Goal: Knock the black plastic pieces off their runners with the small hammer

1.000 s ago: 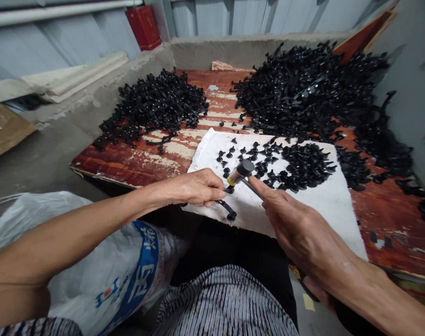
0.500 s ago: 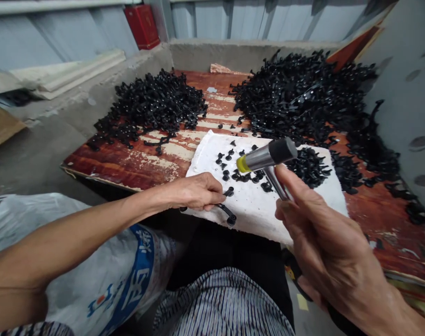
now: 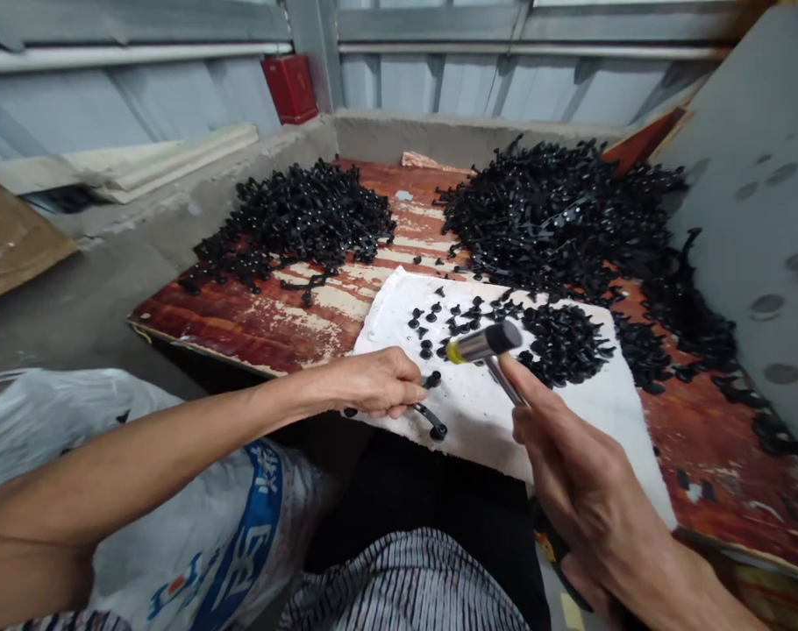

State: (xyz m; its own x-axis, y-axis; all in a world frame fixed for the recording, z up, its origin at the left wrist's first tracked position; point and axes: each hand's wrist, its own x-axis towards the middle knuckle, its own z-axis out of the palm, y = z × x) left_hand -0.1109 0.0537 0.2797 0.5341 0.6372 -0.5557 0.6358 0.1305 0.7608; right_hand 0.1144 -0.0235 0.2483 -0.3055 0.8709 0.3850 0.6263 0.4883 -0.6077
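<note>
My left hand (image 3: pixel 382 383) is closed around a black plastic part (image 3: pixel 431 421) with round cup-like ends, at the near edge of a white board (image 3: pixel 474 421). Parts of it stick out past the fingers; the rest is hidden in the grip. My right hand (image 3: pixel 580 456) grips a small mallet (image 3: pixel 486 342) by its metal handle. The mallet's head has a yellow face and a black face, and it is raised above the board, apart from the held part. Loose black pieces (image 3: pixel 426 346) lie scattered behind my left hand, and a denser cluster (image 3: pixel 566 342) sits at the board's right.
Two heaps of black parts, a left heap (image 3: pixel 313 210) and a larger right heap (image 3: pixel 557 210), cover much of the worn red tabletop (image 3: pixel 241 324). A grey panel (image 3: pixel 760 219) rises at the right. A white plastic sack (image 3: pixel 175 517) stands at lower left.
The mallet and my right hand have come down and slightly left, closer to the board. My left hand keeps its grip on the black part. The whole view has tilted up somewhat.
</note>
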